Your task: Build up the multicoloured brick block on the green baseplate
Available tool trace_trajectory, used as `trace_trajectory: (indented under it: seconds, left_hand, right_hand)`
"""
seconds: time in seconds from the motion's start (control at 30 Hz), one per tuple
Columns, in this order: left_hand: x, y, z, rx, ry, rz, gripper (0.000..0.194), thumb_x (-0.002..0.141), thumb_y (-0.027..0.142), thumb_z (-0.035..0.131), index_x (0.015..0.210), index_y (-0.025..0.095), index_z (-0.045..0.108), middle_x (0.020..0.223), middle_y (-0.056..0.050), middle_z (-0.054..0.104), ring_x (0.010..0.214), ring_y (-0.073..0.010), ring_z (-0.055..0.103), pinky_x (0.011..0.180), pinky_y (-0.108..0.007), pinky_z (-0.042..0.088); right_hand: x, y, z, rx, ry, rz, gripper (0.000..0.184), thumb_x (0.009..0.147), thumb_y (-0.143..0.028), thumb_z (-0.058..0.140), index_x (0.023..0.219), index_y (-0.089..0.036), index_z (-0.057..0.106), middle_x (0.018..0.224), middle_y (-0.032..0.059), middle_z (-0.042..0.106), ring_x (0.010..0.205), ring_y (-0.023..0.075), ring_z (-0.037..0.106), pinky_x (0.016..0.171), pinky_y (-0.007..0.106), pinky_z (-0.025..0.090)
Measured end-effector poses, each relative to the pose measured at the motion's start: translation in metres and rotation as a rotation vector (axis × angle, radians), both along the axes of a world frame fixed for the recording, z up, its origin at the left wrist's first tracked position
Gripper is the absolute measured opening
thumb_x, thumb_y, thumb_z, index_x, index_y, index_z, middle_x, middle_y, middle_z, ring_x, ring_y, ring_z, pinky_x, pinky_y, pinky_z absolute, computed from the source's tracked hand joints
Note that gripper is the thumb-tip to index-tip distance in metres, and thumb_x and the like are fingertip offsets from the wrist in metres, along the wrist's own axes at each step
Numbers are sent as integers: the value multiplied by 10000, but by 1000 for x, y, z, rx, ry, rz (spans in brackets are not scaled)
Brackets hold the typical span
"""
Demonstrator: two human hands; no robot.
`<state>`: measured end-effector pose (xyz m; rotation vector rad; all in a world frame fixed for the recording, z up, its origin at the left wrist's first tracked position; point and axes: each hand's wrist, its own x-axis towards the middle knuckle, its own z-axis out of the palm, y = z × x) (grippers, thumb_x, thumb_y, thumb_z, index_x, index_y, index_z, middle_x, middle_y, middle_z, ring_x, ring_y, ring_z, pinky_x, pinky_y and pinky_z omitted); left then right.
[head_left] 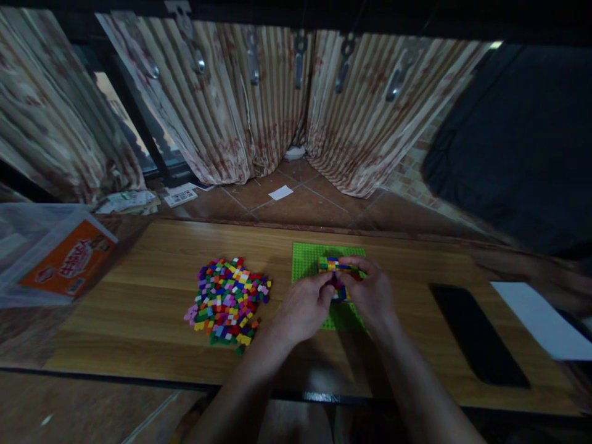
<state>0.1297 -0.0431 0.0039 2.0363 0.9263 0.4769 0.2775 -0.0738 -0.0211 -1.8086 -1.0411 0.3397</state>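
A green studded baseplate [308, 259] lies on the wooden table [152, 271]. On it stands a small build of multicoloured bricks [330, 264]. My left hand [303, 308] and my right hand [370, 290] meet over the baseplate, fingers curled and pinched around the near part of the build. What the fingertips grip is partly hidden. A heap of several small coloured bricks [226, 300] lies on the table to the left of the baseplate.
A clear plastic box with an orange label [60, 259] sits at the table's left end. A black phone [476, 333] and a white sheet [541, 317] lie to the right. Striped curtains [240, 111] hang behind; papers lie on the tiled floor.
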Motion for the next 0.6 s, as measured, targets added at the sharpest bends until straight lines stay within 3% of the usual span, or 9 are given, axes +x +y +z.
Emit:
trace_trajectory:
  seconds: [0.13, 0.3, 0.43, 0.6]
  left_hand:
    - [-3, 0, 1, -5, 0, 24, 374, 918, 247, 411, 1208, 195, 642, 992, -52, 740, 838, -184, 670, 821, -307, 515]
    - [-12, 10, 0, 7, -110, 129, 349, 908, 266, 444, 1161, 190, 673, 1044, -53, 731, 902, -187, 663, 842, -301, 511]
    - [-31, 27, 1, -19, -291, 302, 324, 896, 266, 461, 1101, 166, 691, 879, -44, 726, 762, -156, 641, 706, -253, 507]
    - [-62, 46, 9, -52, -474, 572, 287, 863, 274, 506, 1019, 121, 692, 551, 30, 535, 488, -92, 467, 482, -193, 371]
  right_hand:
    - [0, -2, -1, 36, -39, 25, 263, 721, -319, 640, 942, -194, 707, 1038, 90, 663, 992, 247, 613, 921, 446, 458]
    - [-13, -9, 11, 222, -199, -6, 217, 800, -341, 623, 961, -211, 688, 1086, 81, 633, 1044, 236, 584, 925, 430, 455]
    - [-41, -14, 18, 214, -236, 203, 144, 879, -300, 562, 947, -240, 674, 961, 43, 666, 940, 202, 606, 858, 375, 473]
    - [-85, -17, 6, 45, -369, 499, 146, 895, -208, 527, 944, -230, 662, 895, 44, 684, 886, 217, 598, 800, 355, 467]
